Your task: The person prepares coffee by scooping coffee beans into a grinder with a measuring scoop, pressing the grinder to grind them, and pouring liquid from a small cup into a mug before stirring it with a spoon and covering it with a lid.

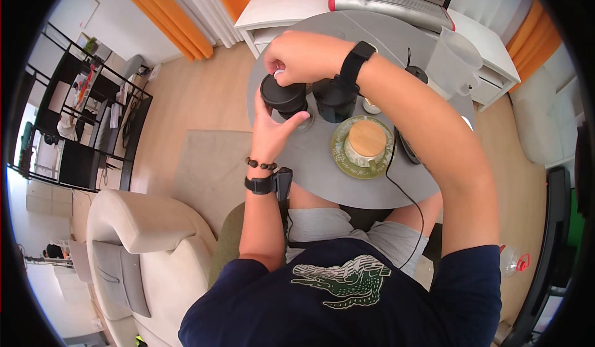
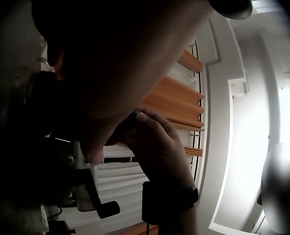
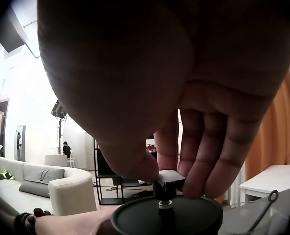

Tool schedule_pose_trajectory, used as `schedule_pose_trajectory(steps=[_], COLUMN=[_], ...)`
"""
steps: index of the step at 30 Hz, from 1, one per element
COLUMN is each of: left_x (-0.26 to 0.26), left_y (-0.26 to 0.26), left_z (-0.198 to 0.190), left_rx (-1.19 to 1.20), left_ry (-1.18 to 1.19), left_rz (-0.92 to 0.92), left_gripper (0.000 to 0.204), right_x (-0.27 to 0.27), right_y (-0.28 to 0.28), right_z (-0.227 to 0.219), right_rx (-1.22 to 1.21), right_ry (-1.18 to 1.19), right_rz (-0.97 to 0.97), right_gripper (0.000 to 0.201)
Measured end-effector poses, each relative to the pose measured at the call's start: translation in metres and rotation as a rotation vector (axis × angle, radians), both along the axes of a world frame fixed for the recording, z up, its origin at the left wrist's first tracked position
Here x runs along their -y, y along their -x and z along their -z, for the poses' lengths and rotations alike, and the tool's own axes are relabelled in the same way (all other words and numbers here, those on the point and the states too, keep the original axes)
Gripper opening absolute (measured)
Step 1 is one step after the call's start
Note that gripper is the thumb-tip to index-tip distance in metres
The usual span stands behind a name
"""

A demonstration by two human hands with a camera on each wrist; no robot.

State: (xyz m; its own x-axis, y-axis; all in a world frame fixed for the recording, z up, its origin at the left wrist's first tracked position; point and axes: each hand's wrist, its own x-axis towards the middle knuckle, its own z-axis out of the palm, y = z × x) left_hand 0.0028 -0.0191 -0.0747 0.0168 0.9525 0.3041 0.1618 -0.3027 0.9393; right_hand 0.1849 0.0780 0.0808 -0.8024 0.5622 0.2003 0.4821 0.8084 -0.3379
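A black manual coffee grinder (image 1: 286, 98) with a wide round lid stands near the table's left edge. My left hand (image 1: 271, 130) grips its body from the near side, with the thumb spread along the right. From above, my right hand (image 1: 310, 59) reaches across and pinches a small white-topped knob (image 3: 169, 177). That knob sits on the metal shaft rising from the middle of the black lid (image 3: 167, 215). In the left wrist view the grinder is mostly lost in shadow, while the right hand (image 2: 157, 147) shows behind the left hand's fingers.
Right of the grinder is a dark canister (image 1: 334, 106). A green plate (image 1: 339, 164) bears a jar with a wooden lid (image 1: 367, 137). A clear jug (image 1: 455, 62) stands at the far right. A black cable (image 1: 416, 204) runs off the table's near side. An espresso machine (image 1: 390, 7) stands behind.
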Motion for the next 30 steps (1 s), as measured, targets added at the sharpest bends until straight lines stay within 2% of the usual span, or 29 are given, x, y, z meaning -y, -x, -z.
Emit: schedule_pose_trajectory(steps=[3,8,14,24,26,30], left_x=[-0.009,-0.013,-0.02,-0.015,-0.014,-0.018], left_y=[-0.003,-0.009,-0.009,-0.011,-0.012,-0.011], left_z=[0.009,0.005,0.017,0.008,0.005,0.014], left_rx=[0.012,-0.005,-0.007,0.003,-0.052,0.0], left_ry=[-0.025,-0.041,-0.094,-0.065,-0.084,-0.106], left_rz=[-0.035,-0.085,-0.126,-0.143,-0.16,-0.138], left_gripper=[0.111,0.106,0.105,0.102,0.102,0.101], right_x=[0.005,0.002,0.006,0.015,0.013,0.011], right_y=[0.001,0.0,0.002,0.009,0.012,0.012], right_z=[-0.007,-0.005,-0.013,-0.019,-0.018,-0.018], right_rx=[0.039,0.045,0.113,0.174,0.233,0.286], right_ry=[0.079,-0.012,0.028,-0.018,-0.053,-0.029], right_rz=[0.041,-0.016,-0.005,0.066,0.083,0.102], right_gripper=[0.027,0.029,0.028,0.022,0.021,0.021])
